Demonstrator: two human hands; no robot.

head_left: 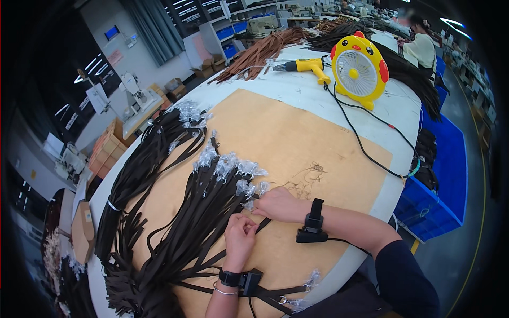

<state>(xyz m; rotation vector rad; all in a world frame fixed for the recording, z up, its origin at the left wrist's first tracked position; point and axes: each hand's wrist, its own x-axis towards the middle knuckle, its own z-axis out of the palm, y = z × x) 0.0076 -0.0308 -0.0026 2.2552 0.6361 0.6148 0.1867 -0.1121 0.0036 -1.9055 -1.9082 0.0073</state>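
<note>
Pinching one flat dark leather strap (263, 224), both the left hand (240, 238) and right hand (279, 204) grip it beside a large strap bundle (199, 212) on brown board (297, 143).

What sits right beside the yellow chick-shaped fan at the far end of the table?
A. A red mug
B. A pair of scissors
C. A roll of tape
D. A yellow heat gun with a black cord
D: just left of the yellow fan on the white table lies a yellow heat gun, its black cord trailing over the brown board.
</note>
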